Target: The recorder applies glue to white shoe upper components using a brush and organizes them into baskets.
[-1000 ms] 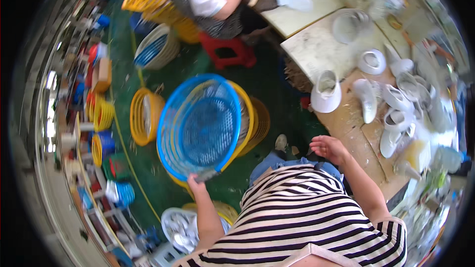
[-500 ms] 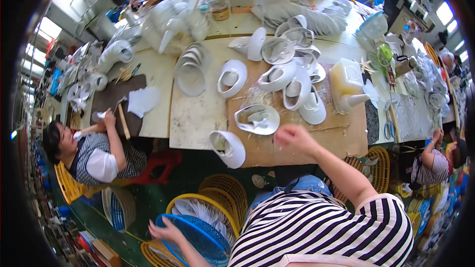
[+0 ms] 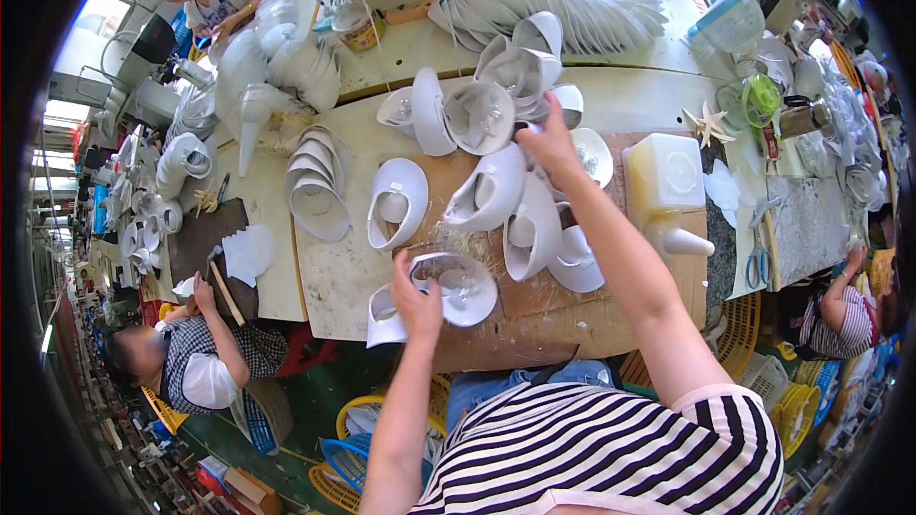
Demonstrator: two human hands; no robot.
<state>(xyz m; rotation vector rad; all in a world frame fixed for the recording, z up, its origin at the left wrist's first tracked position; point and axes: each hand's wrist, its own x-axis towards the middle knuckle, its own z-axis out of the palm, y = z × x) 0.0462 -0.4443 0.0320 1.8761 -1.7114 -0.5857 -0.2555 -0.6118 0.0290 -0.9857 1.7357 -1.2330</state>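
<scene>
The left hand (image 3: 418, 303) has moved from above the blue plastic basket (image 3: 348, 456) to the nearest white shoe upper (image 3: 469, 294), at about six o'clock in the view; its thumb and fingers straddle the rim, but whether they pinch it I cannot tell. The right hand (image 3: 549, 143) now reaches farther, to the clustered uppers (image 3: 491, 183) toward one o'clock, thumb and fingers apart, their contact partly hidden.

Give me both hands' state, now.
Left hand: fingers curved at the nearest white shoe part; firm grip cannot be told.
Right hand: fingers bent, at the shoe-part cluster; grip cannot be told.
</scene>
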